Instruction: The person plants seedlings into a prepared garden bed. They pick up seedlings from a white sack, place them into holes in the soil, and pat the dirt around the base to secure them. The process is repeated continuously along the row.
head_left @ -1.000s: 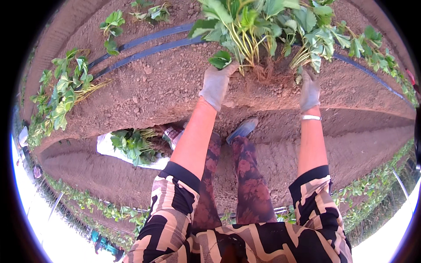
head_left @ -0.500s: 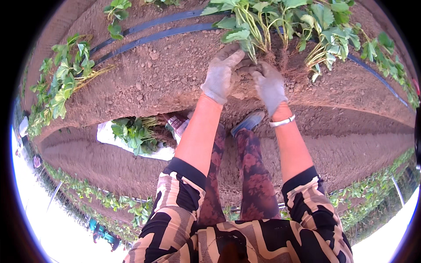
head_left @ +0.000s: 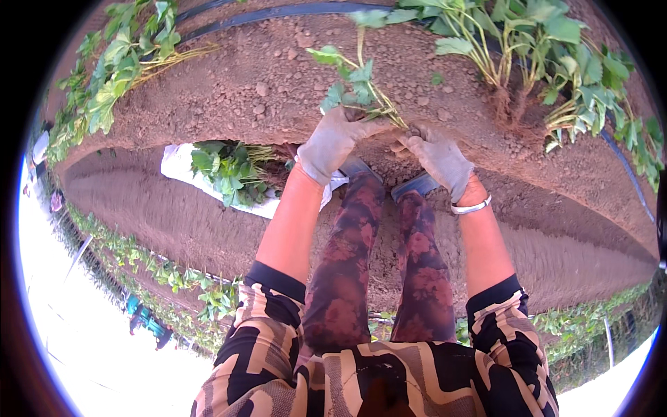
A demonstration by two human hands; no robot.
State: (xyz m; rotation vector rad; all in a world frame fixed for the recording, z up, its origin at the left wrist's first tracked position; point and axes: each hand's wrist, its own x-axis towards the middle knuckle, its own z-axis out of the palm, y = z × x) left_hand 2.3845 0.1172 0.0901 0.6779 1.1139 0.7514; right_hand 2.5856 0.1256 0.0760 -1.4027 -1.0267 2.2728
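Both my hands wear pale grey gloves and meet over the edge of a raised soil bed. In my left hand is a young strawberry plant, its leaves pointing away from me and leaning left. The fingers of my right hand are closed at the stem base of the same plant; its roots are hidden by the gloves. Right of my hands, a bunch of strawberry plants lies on the bed with reddish roots bare.
Another heap of strawberry plants lies on the bed at the left. Black drip hoses run along the far side. In the furrow a white sack holds more plants, left of my shoes.
The view has shifted right and forward. My hands have come away from the bunch toward me, and a single strawberry plant now shows separately between them.
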